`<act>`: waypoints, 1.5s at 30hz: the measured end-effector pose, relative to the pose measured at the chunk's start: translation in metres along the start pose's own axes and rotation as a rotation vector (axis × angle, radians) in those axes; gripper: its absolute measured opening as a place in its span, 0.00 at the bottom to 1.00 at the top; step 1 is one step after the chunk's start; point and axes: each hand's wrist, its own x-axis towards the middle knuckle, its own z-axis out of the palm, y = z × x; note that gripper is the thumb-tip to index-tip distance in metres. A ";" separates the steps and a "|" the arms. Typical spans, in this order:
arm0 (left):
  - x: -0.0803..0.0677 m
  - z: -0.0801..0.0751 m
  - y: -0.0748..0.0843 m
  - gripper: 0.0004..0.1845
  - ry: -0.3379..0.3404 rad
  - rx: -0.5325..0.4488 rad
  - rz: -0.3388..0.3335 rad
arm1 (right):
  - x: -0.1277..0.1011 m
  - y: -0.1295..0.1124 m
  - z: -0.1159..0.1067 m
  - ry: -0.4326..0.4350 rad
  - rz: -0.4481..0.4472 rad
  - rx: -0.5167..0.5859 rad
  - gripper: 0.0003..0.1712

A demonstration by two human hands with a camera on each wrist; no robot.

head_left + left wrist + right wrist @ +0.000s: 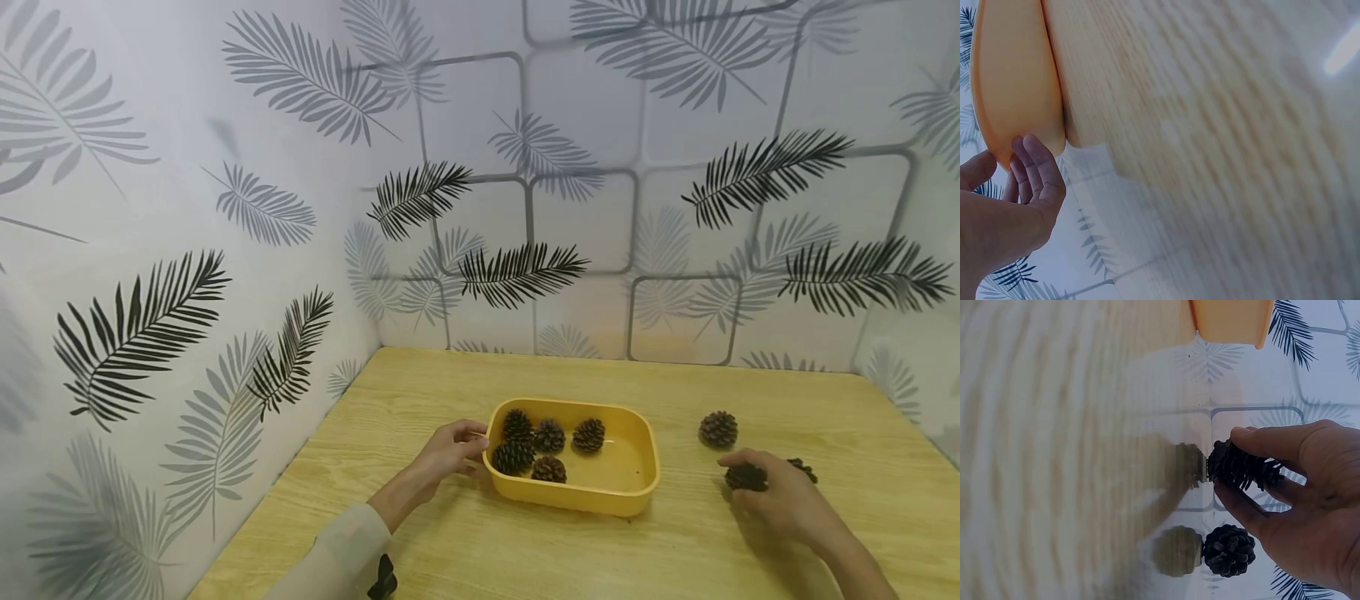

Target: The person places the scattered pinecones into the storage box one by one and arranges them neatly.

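Several brown pine cones (550, 470) lie in the left part of a yellow plastic tray (628, 502). My left hand (448, 454) holds the tray's left end, its thumb by the rim and its curved fingers against the outer wall (1019, 75). Right of the tray, my right hand (787, 498) grips a dark pine cone (1235, 465) between thumb and fingers, low over the table. A second pine cone (1229, 550) sits just beyond that hand, partly hidden by it in the head view. Another loose pine cone (718, 429) stands farther back.
The wood-grain table (570, 558) meets leaf-patterned walls (487, 317) at the back and left. A small black object (383, 578) shows beside the left sleeve (341, 546). Tiny dark bits lie by the tray's front right corner.
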 end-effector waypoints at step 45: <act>-0.005 0.001 0.005 0.20 -0.002 -0.004 0.003 | 0.006 -0.043 -0.004 0.055 0.029 0.214 0.33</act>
